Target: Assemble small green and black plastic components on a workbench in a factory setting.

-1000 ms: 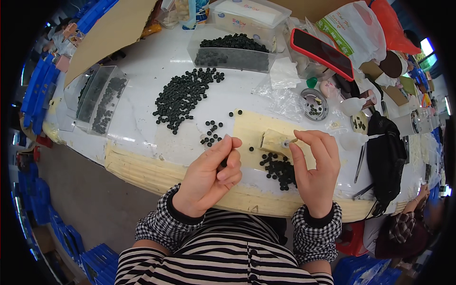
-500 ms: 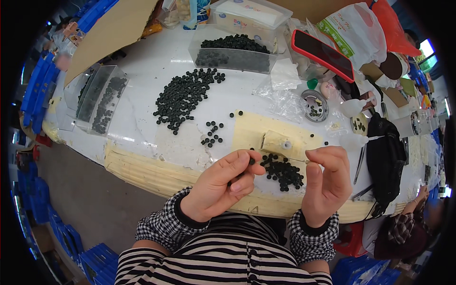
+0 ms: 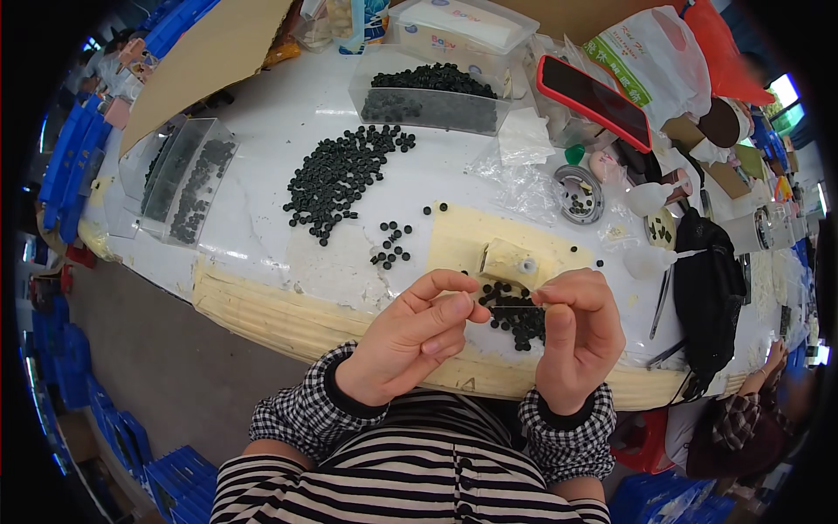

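Note:
My left hand (image 3: 410, 336) and my right hand (image 3: 578, 336) are raised close together over the table's near edge. Between their fingertips they pinch a thin dark rod (image 3: 508, 307), one hand at each end. Just beyond the fingers lies a small pile of black round pieces (image 3: 515, 316) on a cream foam pad (image 3: 463, 240). A small cream block with a white ring on top (image 3: 511, 260) sits on that pad. A larger heap of black pieces (image 3: 342, 176) is spread on the white table farther left.
A clear tub of black pieces (image 3: 428, 96) stands at the back. Clear trays (image 3: 179, 179) lie at the left. A red-cased phone (image 3: 594, 100), a round tin (image 3: 578, 194), tweezers (image 3: 661, 301) and a black bag (image 3: 709, 288) are on the right. Another person's hand (image 3: 772, 358) shows at far right.
Both hands have pulled back from the cream block toward my body and come together, lifted above the small pile, now pinching the thin rod between them.

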`<state>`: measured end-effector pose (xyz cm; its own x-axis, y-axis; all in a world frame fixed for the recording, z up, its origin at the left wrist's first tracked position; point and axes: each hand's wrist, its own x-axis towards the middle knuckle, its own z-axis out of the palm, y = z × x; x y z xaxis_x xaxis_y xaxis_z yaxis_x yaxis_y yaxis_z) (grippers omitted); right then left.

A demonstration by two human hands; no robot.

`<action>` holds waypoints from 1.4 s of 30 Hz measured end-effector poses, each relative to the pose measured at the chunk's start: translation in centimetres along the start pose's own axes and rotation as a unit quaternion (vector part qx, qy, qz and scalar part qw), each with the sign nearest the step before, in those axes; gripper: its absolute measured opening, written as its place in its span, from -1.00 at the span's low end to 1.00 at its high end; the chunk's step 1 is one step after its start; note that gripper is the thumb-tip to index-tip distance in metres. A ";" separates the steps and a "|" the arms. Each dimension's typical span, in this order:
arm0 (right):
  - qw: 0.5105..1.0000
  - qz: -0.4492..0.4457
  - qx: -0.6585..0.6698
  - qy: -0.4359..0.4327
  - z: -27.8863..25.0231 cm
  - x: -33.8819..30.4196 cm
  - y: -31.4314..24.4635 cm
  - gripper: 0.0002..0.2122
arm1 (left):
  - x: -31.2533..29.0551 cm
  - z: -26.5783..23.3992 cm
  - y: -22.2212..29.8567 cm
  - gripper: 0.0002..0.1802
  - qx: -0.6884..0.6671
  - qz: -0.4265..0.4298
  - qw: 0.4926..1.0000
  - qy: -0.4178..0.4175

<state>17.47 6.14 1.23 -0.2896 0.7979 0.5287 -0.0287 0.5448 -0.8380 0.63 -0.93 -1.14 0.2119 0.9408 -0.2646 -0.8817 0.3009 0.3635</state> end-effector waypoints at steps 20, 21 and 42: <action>1.000 0.012 -0.002 -0.006 0.5 -0.3 0.2 -0.92 | 0.2 0.4 0.0 -0.76 0.030 -0.019 0.998 0.044; 1.000 0.015 0.000 -0.004 0.6 -0.3 0.2 -0.93 | 0.1 0.5 0.0 -0.76 0.031 -0.020 0.998 0.047; 0.997 0.058 0.037 -0.038 1.1 -0.4 -0.2 -0.95 | 0.3 0.9 -0.2 -0.59 0.108 -0.057 0.990 0.066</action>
<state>16.58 5.43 1.03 -0.3668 0.8306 0.4190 -0.0605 0.4282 -0.9017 1.21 -0.56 -0.49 0.2350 0.8749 -0.4235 -0.7416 0.4430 0.5038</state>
